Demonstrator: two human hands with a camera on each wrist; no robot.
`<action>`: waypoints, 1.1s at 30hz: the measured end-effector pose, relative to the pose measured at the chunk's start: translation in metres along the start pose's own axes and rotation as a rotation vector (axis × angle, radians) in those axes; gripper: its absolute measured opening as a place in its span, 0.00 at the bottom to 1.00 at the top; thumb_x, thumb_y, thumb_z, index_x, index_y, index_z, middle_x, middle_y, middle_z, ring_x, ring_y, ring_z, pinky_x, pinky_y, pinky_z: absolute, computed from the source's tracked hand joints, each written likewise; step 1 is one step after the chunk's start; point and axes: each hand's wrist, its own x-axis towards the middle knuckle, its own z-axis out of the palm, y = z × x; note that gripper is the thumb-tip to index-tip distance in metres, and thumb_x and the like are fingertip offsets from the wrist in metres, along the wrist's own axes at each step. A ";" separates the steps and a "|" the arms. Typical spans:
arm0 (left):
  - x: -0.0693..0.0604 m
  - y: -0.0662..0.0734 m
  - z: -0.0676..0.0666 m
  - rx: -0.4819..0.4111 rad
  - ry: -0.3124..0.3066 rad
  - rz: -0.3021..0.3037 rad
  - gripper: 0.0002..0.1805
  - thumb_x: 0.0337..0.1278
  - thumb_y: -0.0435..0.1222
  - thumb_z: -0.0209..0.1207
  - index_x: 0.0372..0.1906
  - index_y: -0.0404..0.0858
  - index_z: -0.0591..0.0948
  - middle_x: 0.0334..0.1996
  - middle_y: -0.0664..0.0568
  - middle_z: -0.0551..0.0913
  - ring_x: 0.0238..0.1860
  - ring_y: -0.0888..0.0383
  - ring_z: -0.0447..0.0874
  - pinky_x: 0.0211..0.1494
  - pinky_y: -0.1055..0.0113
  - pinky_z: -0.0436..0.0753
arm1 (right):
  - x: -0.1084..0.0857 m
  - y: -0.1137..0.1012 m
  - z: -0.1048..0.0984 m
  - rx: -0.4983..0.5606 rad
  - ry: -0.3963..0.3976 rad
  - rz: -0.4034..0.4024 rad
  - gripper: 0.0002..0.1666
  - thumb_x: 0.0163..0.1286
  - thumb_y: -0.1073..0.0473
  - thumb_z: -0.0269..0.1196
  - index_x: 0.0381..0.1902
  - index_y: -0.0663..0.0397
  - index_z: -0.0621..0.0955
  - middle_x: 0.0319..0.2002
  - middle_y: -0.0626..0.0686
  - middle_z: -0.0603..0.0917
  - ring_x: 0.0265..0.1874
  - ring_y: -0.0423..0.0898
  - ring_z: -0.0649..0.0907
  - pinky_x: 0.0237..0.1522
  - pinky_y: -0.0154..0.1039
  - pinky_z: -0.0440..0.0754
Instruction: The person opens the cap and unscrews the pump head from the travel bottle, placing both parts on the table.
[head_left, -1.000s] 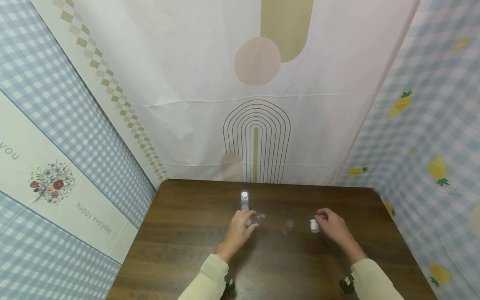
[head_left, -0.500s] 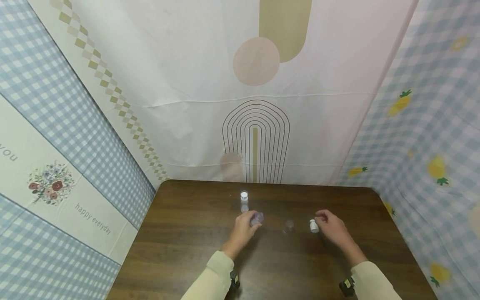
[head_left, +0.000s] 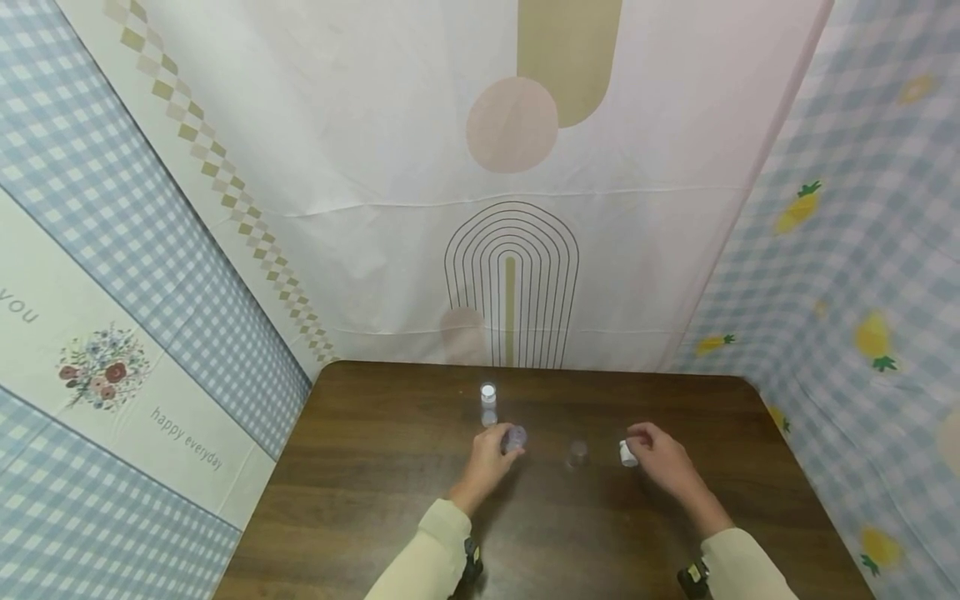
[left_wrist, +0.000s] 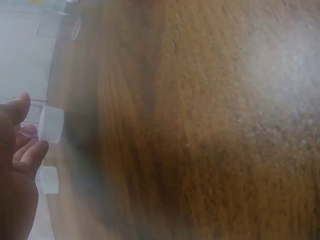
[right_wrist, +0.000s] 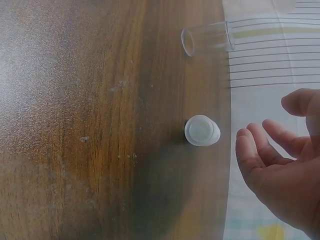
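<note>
Left hand [head_left: 486, 457] reached forward over the table [head_left: 555, 533], thumb and fingers pinching the clear jar [head_left: 516, 437], white end toward the tabletop; couldn't tell if it touched down. Right hand [head_left: 663, 458] hovered by the white bottle [head_left: 627, 455], fingers loosely bent, thumb well apart, nothing held; right wrist view showed a gap to it. Clear cup [head_left: 577, 452] stood between jar and bottle. Second jar [head_left: 489, 404] sat just beyond left fingers.
</note>
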 end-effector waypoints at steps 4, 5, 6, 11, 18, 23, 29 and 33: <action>-0.001 -0.002 0.001 -0.020 -0.006 -0.019 0.19 0.50 0.29 0.76 0.48 0.31 0.84 0.42 0.41 0.88 0.42 0.48 0.88 0.45 0.59 0.87 | -0.001 0.000 0.000 0.003 0.003 0.005 0.22 0.78 0.55 0.58 0.61 0.64 0.77 0.53 0.65 0.84 0.51 0.57 0.84 0.45 0.45 0.83; -0.001 -0.003 0.002 -0.027 -0.006 -0.023 0.19 0.50 0.28 0.75 0.48 0.31 0.84 0.42 0.41 0.88 0.42 0.48 0.88 0.45 0.59 0.88 | -0.001 0.000 0.000 0.003 0.005 0.006 0.22 0.78 0.55 0.58 0.61 0.64 0.78 0.53 0.64 0.85 0.51 0.57 0.84 0.45 0.45 0.82; -0.002 -0.003 0.002 -0.038 -0.006 -0.027 0.19 0.50 0.28 0.75 0.48 0.31 0.84 0.42 0.40 0.88 0.42 0.48 0.88 0.45 0.58 0.88 | -0.001 0.000 0.000 0.003 0.008 0.006 0.21 0.78 0.55 0.58 0.61 0.64 0.78 0.53 0.64 0.85 0.51 0.56 0.84 0.45 0.44 0.82; -0.002 -0.004 0.003 -0.078 -0.008 -0.044 0.18 0.50 0.26 0.75 0.47 0.30 0.83 0.41 0.39 0.89 0.41 0.48 0.89 0.43 0.59 0.88 | -0.002 0.000 0.000 0.006 0.007 0.006 0.22 0.78 0.55 0.58 0.61 0.64 0.78 0.53 0.63 0.85 0.51 0.57 0.84 0.45 0.44 0.82; -0.002 -0.005 0.001 -0.074 -0.006 -0.052 0.19 0.50 0.28 0.75 0.49 0.31 0.84 0.41 0.40 0.90 0.41 0.49 0.90 0.45 0.59 0.88 | -0.003 0.001 0.001 0.001 0.007 0.005 0.21 0.78 0.55 0.58 0.60 0.64 0.78 0.53 0.64 0.85 0.50 0.57 0.84 0.45 0.45 0.82; -0.004 -0.009 -0.003 -0.111 -0.008 -0.078 0.22 0.51 0.31 0.76 0.52 0.31 0.84 0.45 0.38 0.89 0.45 0.46 0.91 0.49 0.57 0.89 | -0.005 0.000 0.000 0.010 0.004 0.000 0.21 0.78 0.55 0.57 0.60 0.64 0.78 0.53 0.64 0.85 0.51 0.58 0.84 0.46 0.47 0.83; -0.009 -0.017 -0.017 -0.170 0.027 -0.061 0.26 0.50 0.34 0.77 0.53 0.26 0.83 0.49 0.32 0.87 0.48 0.38 0.89 0.51 0.52 0.88 | -0.007 -0.001 0.000 0.012 0.007 -0.011 0.21 0.78 0.55 0.58 0.61 0.64 0.78 0.53 0.64 0.85 0.52 0.58 0.84 0.48 0.48 0.83; -0.010 -0.026 -0.028 -0.163 0.044 -0.020 0.25 0.51 0.32 0.76 0.52 0.24 0.83 0.48 0.31 0.87 0.48 0.36 0.89 0.50 0.50 0.88 | -0.007 -0.003 -0.001 0.012 0.024 -0.035 0.21 0.78 0.55 0.58 0.61 0.62 0.78 0.54 0.63 0.85 0.54 0.58 0.83 0.51 0.49 0.83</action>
